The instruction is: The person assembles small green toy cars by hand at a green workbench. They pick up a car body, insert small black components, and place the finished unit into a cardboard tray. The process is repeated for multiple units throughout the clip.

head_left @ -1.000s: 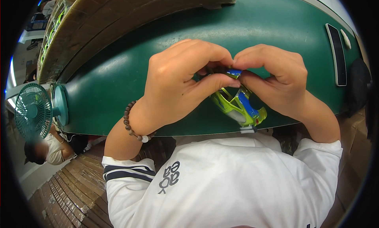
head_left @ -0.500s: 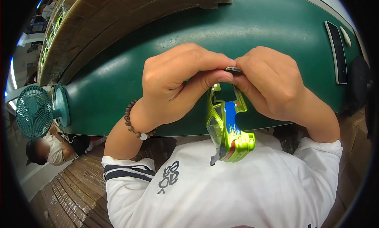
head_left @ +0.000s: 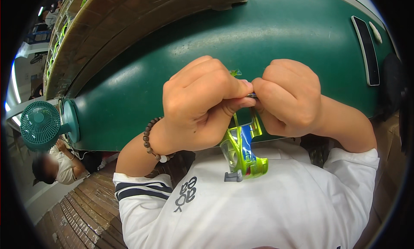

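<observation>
Close together above the table's near edge, both my hands are closed. Thumb and index finger of my left hand (head_left: 200, 102) pinch a small dark, shiny piece (head_left: 251, 95). My right hand (head_left: 290, 98) is curled with its fingertips against the same piece from the other side. Beneath and between the hands is a shiny lime-green and blue plastic shell (head_left: 247, 139), like a toy car body, with clear window parts and a grey piece at its lower end. The hands cover its middle, so I cannot tell whether the small piece is joined to it.
The green table (head_left: 120, 102) spreads ahead. A brown cardboard shelf or box (head_left: 142, 22) stands at the back left, a green fan (head_left: 41, 122) at the left edge. A black-and-white flat device (head_left: 365, 50) lies at right. Another person (head_left: 64, 165) sits at far left.
Both hands have come slightly lower and closer to the shell. The shell has tilted, its upper end now showing beyond the left hand's fingers. The pinch on the small piece continues.
</observation>
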{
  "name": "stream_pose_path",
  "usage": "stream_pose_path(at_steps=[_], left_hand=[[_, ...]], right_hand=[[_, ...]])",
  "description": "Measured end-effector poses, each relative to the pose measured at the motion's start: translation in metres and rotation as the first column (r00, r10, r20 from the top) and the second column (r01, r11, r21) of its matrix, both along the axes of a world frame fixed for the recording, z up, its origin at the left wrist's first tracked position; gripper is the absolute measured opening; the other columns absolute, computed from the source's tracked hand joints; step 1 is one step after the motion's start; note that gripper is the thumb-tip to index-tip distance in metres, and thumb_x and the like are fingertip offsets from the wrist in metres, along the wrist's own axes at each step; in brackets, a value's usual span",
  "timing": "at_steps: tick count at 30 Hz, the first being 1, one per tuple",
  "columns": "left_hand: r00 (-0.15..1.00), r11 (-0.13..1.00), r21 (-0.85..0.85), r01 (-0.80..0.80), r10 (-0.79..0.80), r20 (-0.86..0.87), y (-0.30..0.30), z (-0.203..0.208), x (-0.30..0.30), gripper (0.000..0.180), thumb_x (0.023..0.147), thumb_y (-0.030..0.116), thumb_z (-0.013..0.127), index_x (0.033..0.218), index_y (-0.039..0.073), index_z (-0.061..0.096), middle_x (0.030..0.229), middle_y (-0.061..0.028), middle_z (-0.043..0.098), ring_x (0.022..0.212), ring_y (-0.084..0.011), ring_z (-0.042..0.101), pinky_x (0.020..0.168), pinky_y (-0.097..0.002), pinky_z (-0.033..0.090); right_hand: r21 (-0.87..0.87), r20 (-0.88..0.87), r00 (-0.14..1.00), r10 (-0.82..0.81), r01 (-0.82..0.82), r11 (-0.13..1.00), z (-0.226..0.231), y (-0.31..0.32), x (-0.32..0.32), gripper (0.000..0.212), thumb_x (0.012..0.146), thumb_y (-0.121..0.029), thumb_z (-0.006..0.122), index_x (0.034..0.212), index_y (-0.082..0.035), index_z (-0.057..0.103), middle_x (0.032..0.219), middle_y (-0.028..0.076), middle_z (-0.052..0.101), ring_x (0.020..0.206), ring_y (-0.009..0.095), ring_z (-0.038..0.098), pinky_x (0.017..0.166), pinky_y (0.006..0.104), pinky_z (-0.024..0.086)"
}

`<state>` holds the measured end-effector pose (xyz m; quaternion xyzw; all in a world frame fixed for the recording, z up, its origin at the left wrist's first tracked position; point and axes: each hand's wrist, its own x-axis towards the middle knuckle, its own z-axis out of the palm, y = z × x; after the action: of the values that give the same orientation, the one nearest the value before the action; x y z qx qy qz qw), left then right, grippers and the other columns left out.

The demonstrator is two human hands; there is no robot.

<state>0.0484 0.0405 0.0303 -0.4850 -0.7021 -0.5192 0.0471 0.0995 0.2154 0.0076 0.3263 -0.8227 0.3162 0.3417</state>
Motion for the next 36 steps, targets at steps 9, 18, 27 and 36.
stream_pose_path(at_steps=[9, 18, 27, 36], left_hand=[[0.968, 0.983, 0.010, 0.184, -0.183, 0.174, -0.014, -0.017, -0.029, 0.043, 0.080, 0.021, 0.073, 0.111, -0.005, 0.060, 0.100, -0.0161, 0.065, 0.091, -0.0235, 0.062, 0.082, -0.0311, 0.047], [0.959, 0.916, -0.395, 0.077, -0.176, -0.221, -0.015, -0.026, -0.047, 0.091, 0.057, 0.030, 0.084, 0.132, 0.004, 0.042, 0.132, -0.0151, 0.048, 0.119, -0.0353, 0.047, 0.098, -0.0423, 0.039], [0.962, 0.938, -0.347, 0.012, -0.105, -0.252, -0.013, -0.026, -0.047, 0.068, 0.054, 0.020, 0.085, 0.114, 0.003, 0.057, 0.110, -0.0125, 0.059, 0.100, -0.0307, 0.056, 0.085, -0.0373, 0.046], [0.612, 0.998, -0.035, 0.045, 0.000, 0.791, -0.013, -0.013, -0.037, 0.061, 0.072, 0.030, 0.082, 0.115, -0.002, 0.052, 0.104, -0.0085, 0.060, 0.094, -0.0109, 0.057, 0.081, -0.0247, 0.047]], right_hand=[[0.030, 0.058, 0.998, -0.030, 0.028, 0.999, -0.004, 0.009, -0.011, 0.017, 0.064, -0.001, 0.067, 0.077, -0.002, 0.057, 0.064, 0.008, 0.049, 0.054, 0.024, 0.051, 0.047, 0.0344, 0.041], [-0.257, 0.489, 0.869, 0.076, 0.060, 0.965, -0.014, 0.024, -0.016, 0.009, 0.080, -0.003, 0.065, 0.088, 0.002, 0.063, 0.071, 0.011, 0.060, 0.055, 0.018, 0.054, 0.052, 0.0290, 0.043], [-0.136, 0.580, 0.811, 0.077, 0.003, 0.991, -0.012, 0.038, -0.027, 0.016, 0.085, -0.007, 0.063, 0.099, 0.000, 0.065, 0.080, 0.009, 0.063, 0.063, 0.014, 0.058, 0.058, 0.0249, 0.046], [-0.814, 0.471, 0.539, 0.698, -0.038, 0.580, 0.000, 0.054, -0.022, 0.076, 0.090, -0.057, 0.048, 0.140, -0.002, 0.034, 0.129, 0.015, 0.051, 0.114, 0.021, 0.052, 0.090, 0.0354, 0.045]])
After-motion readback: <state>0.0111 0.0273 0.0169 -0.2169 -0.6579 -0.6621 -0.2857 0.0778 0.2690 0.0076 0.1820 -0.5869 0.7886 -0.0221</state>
